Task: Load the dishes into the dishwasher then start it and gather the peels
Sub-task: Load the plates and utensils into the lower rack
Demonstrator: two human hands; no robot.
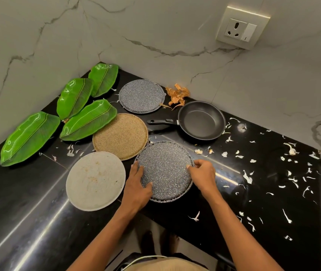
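- I take this as the loading step; my left hand (pixel 137 187) and right hand (pixel 200 176) pinch the speckled grey plate (pixel 164 171) by opposite rims
- Next, I judge: lift it off the table (pixel 28 222); dishwasher unseen

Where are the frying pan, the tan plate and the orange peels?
frying pan (pixel 201 120): head view, middle of its dark inner base.
tan plate (pixel 120 136): head view, centre of its speckled face.
orange peels (pixel 177 93): head view, middle of the pile.

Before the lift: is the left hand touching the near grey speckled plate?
Touching. The head view shows the left hand lying on the near grey speckled plate, fingers on its left rim and thumb on its face.
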